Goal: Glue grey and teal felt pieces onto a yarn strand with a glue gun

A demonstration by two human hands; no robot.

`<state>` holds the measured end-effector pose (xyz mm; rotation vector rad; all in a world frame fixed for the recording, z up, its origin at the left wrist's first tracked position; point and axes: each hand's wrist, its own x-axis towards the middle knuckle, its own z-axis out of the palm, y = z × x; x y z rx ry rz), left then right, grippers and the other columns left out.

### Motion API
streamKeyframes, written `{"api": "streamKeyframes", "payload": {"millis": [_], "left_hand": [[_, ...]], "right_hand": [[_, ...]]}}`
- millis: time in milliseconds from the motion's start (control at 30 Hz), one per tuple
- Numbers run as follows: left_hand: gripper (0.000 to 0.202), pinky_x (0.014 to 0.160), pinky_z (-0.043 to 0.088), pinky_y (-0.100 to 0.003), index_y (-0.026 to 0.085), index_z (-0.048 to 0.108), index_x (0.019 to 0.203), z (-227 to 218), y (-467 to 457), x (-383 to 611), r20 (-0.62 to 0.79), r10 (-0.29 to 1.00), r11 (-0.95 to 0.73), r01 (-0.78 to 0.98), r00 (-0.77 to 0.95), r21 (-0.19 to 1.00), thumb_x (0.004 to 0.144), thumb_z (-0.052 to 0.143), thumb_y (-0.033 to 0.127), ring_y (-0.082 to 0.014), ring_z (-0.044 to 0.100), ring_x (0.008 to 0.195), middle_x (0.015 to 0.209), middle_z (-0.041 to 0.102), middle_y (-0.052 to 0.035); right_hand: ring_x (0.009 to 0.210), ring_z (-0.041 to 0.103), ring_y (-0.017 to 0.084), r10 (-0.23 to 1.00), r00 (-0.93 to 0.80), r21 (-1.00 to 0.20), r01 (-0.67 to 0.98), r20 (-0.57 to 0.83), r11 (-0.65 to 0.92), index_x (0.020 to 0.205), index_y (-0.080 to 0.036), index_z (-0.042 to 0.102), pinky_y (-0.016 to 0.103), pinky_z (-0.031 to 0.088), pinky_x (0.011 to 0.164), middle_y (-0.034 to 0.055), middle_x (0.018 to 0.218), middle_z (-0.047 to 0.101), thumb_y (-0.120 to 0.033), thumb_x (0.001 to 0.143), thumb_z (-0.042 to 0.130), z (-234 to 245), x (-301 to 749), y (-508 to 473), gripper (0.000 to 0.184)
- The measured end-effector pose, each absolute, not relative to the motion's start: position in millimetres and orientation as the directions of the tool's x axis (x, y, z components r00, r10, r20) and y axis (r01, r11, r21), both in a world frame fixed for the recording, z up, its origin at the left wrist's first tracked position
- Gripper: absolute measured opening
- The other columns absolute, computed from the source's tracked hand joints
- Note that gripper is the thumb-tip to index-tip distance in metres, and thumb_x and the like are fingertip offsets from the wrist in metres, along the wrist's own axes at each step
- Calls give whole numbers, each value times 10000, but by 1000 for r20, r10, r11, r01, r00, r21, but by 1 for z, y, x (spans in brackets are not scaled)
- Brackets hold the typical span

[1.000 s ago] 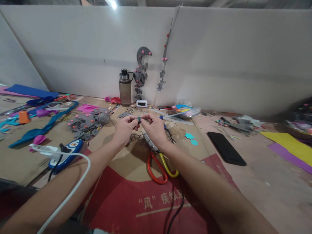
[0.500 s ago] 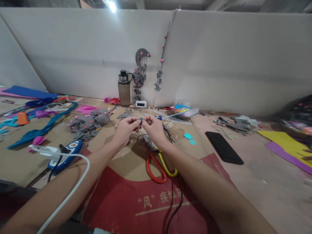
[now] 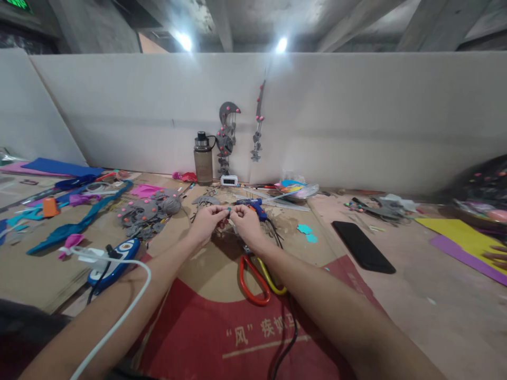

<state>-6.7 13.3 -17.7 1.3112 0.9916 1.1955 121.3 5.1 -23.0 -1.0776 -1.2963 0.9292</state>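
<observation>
My left hand [image 3: 208, 224] and my right hand [image 3: 246, 224] meet fingertip to fingertip above the cardboard. Between them they pinch a small dark teal piece [image 3: 228, 210], too small to make out further. Both hands are closed on it. Below my right wrist lie scissors with one red and one yellow handle [image 3: 253, 282], their blades partly hidden by my hand. A blue glue gun [image 3: 256, 207] rests just behind my right hand. Two turquoise cut-out pieces [image 3: 306, 231] lie to the right.
Grey felt pieces with pink dots [image 3: 144, 211] and a blue-white power strip [image 3: 114, 264] are at left. A bottle [image 3: 203, 163] and small clock [image 3: 228, 180] stand by the partition. A black phone [image 3: 362, 245] lies right; another person's hand [image 3: 497, 256] touches yellow felt [image 3: 455, 232].
The camera view has tilted up, so more ceiling shows and things sit lower in the picture. My hands still pinch the small piece together, in nearly the same place over the cardboard.
</observation>
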Motion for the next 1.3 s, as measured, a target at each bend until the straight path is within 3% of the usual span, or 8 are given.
{"api": "streamKeyframes", "payload": {"millis": [167,300,400,500,800,1033,1167,1300], "left_hand": [[415,555,416,-219,126,627,930,-24,23,-18,130,965,-100,-141,228,985,634,738,395,-103,553,619,734,623,-20],[392,535,398,-202,133,608,909,-29,25,-24,163,983,-149,-140,88,979,682,683,444,-85,554,626,846,638,-42],[300,482,356,-196,140,578,768,-36,26,-25,186,982,-187,-38,-34,982,707,626,430,-82,521,547,715,614,-15],[239,457,336,-209,162,531,645,-40,26,-24,224,974,-222,100,-16,970,753,506,373,-91,478,478,576,553,12],[397,484,318,-255,189,476,492,-37,18,-17,401,916,-368,442,19,818,816,415,411,-116,419,443,462,464,5],[152,495,334,-244,192,581,776,-42,25,-18,391,914,-332,359,-104,872,695,492,285,-128,472,506,650,583,6],[134,480,286,-249,199,591,678,-41,21,-19,411,911,-357,434,-35,827,686,469,255,-131,409,473,523,498,22],[192,463,255,-249,193,615,749,-36,14,-14,397,916,-360,333,-50,871,715,472,317,-124,345,442,470,413,45]], "right_hand": [[527,400,97,961,106,-967,13,254,254,645,-175,530,224,314,519,-44,563,506,-336,656,526,-27,118,7,161],[537,397,98,953,156,-965,6,259,261,638,-177,528,225,306,529,-40,582,504,-322,633,506,-31,118,10,147],[547,394,99,946,180,-962,3,271,275,631,-175,528,225,305,537,-40,585,495,-311,622,499,-36,119,15,140],[552,394,99,941,190,-959,-2,279,285,648,-168,539,225,311,542,-39,594,496,-317,621,504,-41,119,19,155],[547,393,98,941,183,-955,-19,286,295,642,-174,540,221,323,549,-43,582,496,-327,621,507,-40,121,15,157],[534,386,96,939,201,-956,-27,280,291,632,-178,536,218,319,532,-47,564,487,-321,617,497,-41,121,16,150],[530,378,94,939,213,-959,-32,269,282,644,-174,541,215,315,523,-46,561,484,-325,618,495,-43,122,20,160],[539,383,96,938,225,-960,-38,263,278,643,-168,545,214,316,527,-41,562,487,-327,616,490,-44,123,23,170]]}}
